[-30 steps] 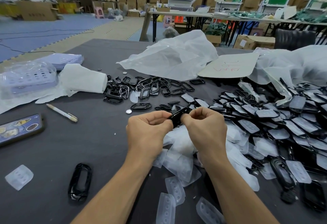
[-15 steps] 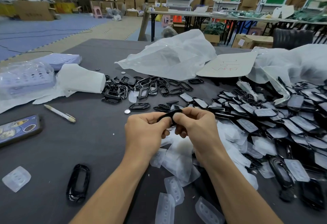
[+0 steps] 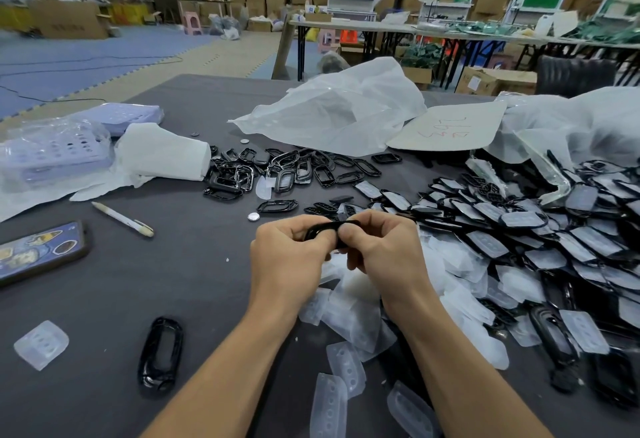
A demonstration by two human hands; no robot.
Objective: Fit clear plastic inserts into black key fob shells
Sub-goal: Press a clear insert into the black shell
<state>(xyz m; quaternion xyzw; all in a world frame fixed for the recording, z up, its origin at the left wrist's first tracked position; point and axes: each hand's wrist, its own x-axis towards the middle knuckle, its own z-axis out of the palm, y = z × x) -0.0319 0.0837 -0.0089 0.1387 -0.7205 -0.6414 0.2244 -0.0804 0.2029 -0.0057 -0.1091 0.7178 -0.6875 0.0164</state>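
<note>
Together, left hand [image 3: 287,257] and right hand [image 3: 381,250] pinch black shell [image 3: 320,229].

The counter [image 3: 104,299] looks matt, dark grey and faintly cloth-like, the loose black shell [image 3: 160,354] is glossy moulded plastic, the clear insert [image 3: 41,344] is frosted translucent plastic, the bag [image 3: 339,108] is thin, crinkled, cloudy film, the card sheet [image 3: 450,127] is matt paperboard, and the coin cell [image 3: 254,216] shines like bare metal.
</note>
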